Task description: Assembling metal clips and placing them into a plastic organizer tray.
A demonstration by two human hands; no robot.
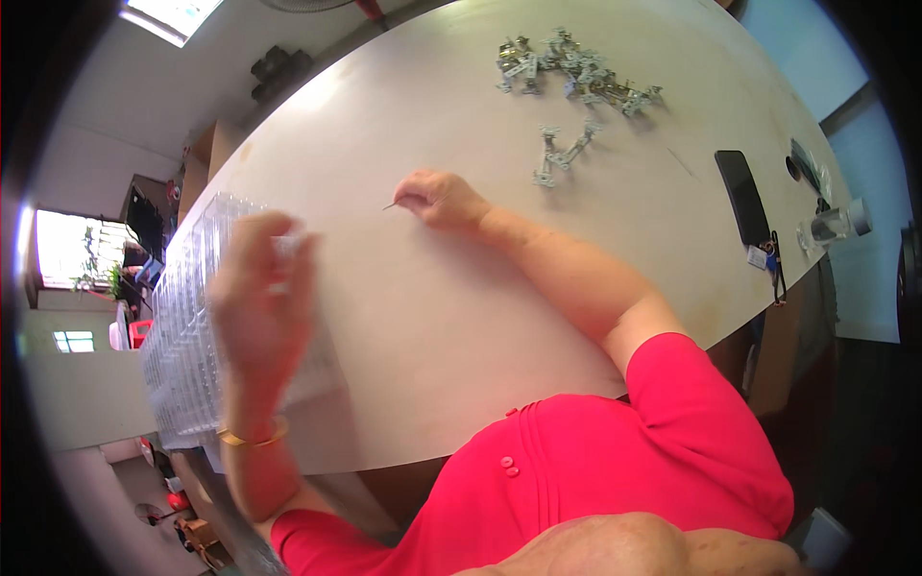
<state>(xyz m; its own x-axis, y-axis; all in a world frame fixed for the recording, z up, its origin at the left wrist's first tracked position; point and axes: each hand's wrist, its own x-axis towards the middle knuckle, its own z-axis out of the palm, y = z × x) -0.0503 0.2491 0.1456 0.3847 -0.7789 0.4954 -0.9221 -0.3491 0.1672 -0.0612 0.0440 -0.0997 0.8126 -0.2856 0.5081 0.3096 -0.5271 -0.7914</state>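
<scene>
My right hand [442, 199] is closed in a pinch over the middle of the table, with the tip of a thin, dark, pin-like piece [389, 206] sticking out past the fingertips. The rest of that piece is hidden in the fingers. On the left, my left hand [261, 298] is raised beside a stack of clear plastic trays [182, 326], covering part of it. Motion smears this hand, but its thumb stands apart from the curled fingers and no held thing shows. A gold bangle circles the left wrist.
A heap of small metal hinge-like parts [581, 72] lies at the far side of the pale table [461, 317], with several more linked parts [562, 154] nearer. Toward the right edge are a black phone [741, 197], keys [771, 257] and a clear lidded jar [834, 226].
</scene>
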